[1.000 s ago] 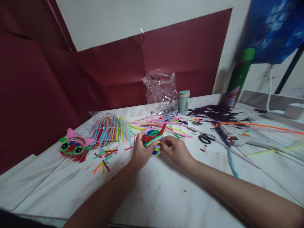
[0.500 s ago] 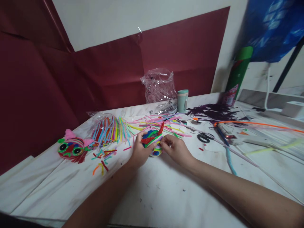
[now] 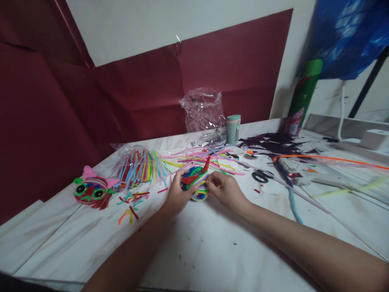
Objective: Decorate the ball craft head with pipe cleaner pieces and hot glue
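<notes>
Both my hands meet at the middle of a white table [image 3: 212,251]. My left hand [image 3: 176,194] is closed around a small round craft piece [image 3: 196,182] made of coloured pipe cleaners, with a red pointed ear sticking up. My right hand [image 3: 224,191] pinches the same piece from its right side with thumb and fingers pressed together. The piece rests just above the table surface between the two hands.
A finished pipe-cleaner animal face [image 3: 91,190] lies at the left. A bag of coloured pipe cleaners [image 3: 139,164], loose cut pieces [image 3: 132,202], a clear plastic bag [image 3: 205,115], a teal cup [image 3: 233,129], black scissors [image 3: 263,176], purple strands [image 3: 270,144] and an orange pipe cleaner [image 3: 328,159] lie behind and right.
Both hands have stayed on the craft piece, with only small finger shifts. The view has drifted slightly.
</notes>
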`<state>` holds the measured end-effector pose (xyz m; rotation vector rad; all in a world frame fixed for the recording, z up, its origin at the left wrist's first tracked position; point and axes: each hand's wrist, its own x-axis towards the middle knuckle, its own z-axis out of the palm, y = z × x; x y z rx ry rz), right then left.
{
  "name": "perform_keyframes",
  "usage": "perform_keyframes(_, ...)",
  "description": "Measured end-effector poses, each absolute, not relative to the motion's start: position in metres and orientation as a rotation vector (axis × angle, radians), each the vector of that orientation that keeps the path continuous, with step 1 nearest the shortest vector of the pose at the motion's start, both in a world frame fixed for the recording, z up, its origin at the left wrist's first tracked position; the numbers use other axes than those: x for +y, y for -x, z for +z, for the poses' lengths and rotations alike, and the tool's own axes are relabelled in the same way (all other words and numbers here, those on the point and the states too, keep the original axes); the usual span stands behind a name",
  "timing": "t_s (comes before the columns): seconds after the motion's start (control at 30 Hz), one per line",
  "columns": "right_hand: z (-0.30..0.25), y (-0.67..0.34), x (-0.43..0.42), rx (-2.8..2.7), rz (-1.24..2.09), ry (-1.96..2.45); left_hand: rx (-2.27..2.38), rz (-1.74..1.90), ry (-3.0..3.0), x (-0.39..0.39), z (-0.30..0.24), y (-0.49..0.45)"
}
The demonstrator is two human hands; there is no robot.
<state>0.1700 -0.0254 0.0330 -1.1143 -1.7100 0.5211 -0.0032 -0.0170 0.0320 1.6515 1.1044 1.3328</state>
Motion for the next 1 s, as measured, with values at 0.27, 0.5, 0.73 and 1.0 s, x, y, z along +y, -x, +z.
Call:
perform_keyframes(0.27,0.0338,-0.1691,-0.0272,-1.672,0.561,1.098,1.155,1.373,-1.647,-0.0139,0.0268,0.0018)
perform_keyframes(0.5,0.0362,-0.1706,-0.0281,-1.663,0.572,1.095,1.157,1.384,-1.597,-0.0119,0.0252,0.0031)
perform_keyframes(0.73,0.0346,-0.1714,-0.0275,-1.700,0.564,1.092,1.150,1.388,-1.566,-0.0134,0.0260,0.0011)
perform_keyframes(1.0,0.0349,-0.1712,-0.0280,-1.653,0.613,1.082,1.138,1.392,-1.581,-0.0113,0.0236,0.0037)
